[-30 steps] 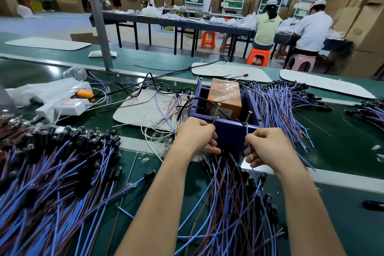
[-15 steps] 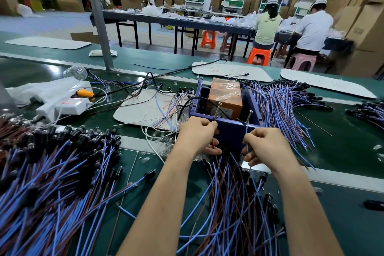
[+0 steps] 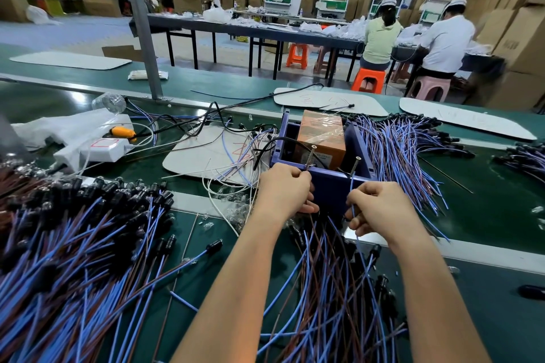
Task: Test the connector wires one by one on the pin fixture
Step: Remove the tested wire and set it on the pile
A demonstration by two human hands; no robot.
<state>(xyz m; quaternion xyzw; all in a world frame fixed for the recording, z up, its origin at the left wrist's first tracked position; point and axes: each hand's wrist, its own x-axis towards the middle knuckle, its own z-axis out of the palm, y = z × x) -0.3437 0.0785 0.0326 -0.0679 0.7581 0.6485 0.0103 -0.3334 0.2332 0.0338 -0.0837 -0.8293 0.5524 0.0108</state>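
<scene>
A dark blue box fixture [image 3: 327,186] stands on the green bench with two metal screw pins, a left pin [image 3: 310,156] and a right pin [image 3: 355,167], rising from its near wall. An orange taped block [image 3: 321,138] sits inside it. My left hand [image 3: 284,187] pinches a brown wire end against the base of the left pin. My right hand [image 3: 376,208] pinches a blue wire [image 3: 352,200] that runs up to the right pin. Both wires trail down into a loose heap of blue and brown connector wires [image 3: 330,289] between my forearms.
A large pile of blue and brown wires with black connectors [image 3: 73,244] fills the left. Another bundle [image 3: 398,150] fans out right of the fixture, with more at the far right [image 3: 525,156]. A white power strip [image 3: 103,147], white cables and grey pads [image 3: 206,153] lie behind. Two people sit at a far table.
Both hands have edged slightly closer to the fixture's near wall while keeping their hold on the wire ends at the pins. Everything else stays put.
</scene>
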